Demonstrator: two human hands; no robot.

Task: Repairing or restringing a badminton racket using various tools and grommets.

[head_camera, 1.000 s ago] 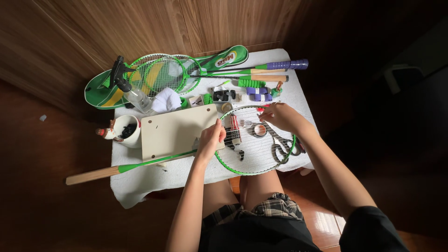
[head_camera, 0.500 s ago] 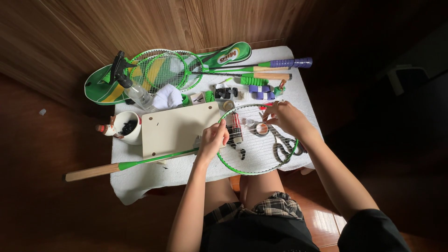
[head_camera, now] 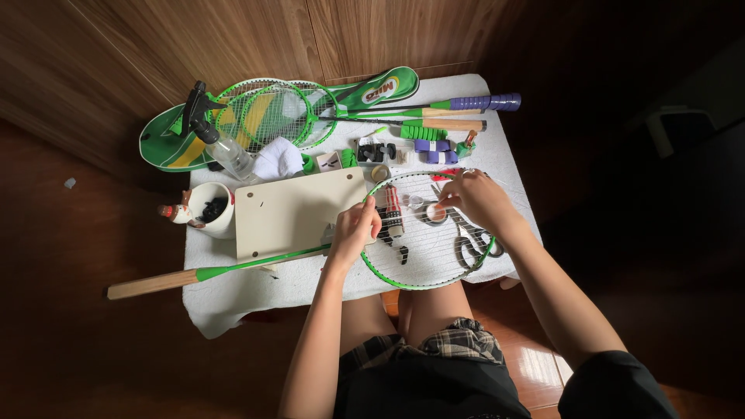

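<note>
1. Gripping the throat of the green racket (head_camera: 423,268), your left hand (head_camera: 353,231) closes around the frame where shaft meets head, at about 9 o'clock on the hoop.
2. Your right hand (head_camera: 475,198) rests on the strings near 1 o'clock of the hoop, fingertips pinched narrow on something small and pale; you cannot tell what it is.
3. The racket lies flat across the near edge of the white-covered table (head_camera: 256,291), its head at 6 o'clock of the tabletop and its wooden handle (head_camera: 151,284) jutting out past 8 o'clock.
4. A pair of scissors (head_camera: 472,240) lies under the strings at 3 o'clock of the hoop, just below your right wrist.
5. A cream board (head_camera: 291,211) sits just beside your left hand, toward 10 o'clock.
6. A white mug (head_camera: 211,211) stands at 9 o'clock of the board, a spray bottle (head_camera: 221,143) at 11 o'clock.
7. Spare rackets (head_camera: 272,112) on a green cover (head_camera: 171,147) fill the far edge at 12 o'clock.
</note>
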